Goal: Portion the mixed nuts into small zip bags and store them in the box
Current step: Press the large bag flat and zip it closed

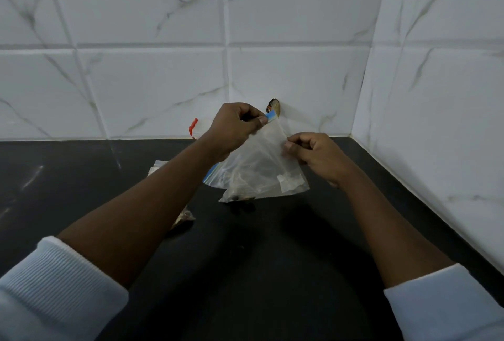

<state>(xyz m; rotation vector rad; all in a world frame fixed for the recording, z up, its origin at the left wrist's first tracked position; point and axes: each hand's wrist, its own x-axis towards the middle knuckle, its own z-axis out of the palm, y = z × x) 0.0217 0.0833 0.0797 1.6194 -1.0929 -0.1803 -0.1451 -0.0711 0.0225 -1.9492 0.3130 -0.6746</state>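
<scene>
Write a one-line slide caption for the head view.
Left hand and right hand pinch a blue-sealed clear plastic zip bag over the black countertop.

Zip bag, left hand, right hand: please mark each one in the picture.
zip bag (259, 166): head view, on its clear middle panel.
left hand (231, 129): head view, on the back of the hand.
right hand (316, 154): head view, on its back.

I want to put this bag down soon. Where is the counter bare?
Bare: the counter left of the left forearm, up to the back wall, and the near stretch between the forearms. Crowded: around the held zip bag, with other bags by the left forearm.
</scene>
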